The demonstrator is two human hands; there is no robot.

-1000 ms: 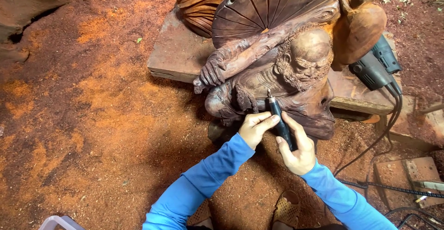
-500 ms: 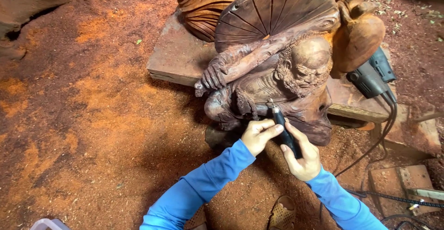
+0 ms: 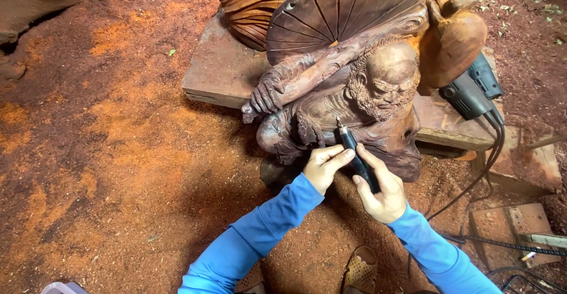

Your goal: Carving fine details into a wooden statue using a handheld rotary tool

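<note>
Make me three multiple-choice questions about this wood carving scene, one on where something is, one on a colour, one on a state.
1. Where does the grey power tool lie?
A. on the slab beside the carved figure's head
B. on the sawdust by the sandal
C. in the left hand

2. What colour are the sleeves?
A. red
B. blue
C. white

3. How is the black rotary tool held?
A. lying loose on the ground
B. by the left hand alone
C. gripped in the right hand, steadied by the left hand

Answers: 1 A, it rests on the slab behind the carved figure. 2 B, both forearms are blue. 3 C, both hands meet on it.
</note>
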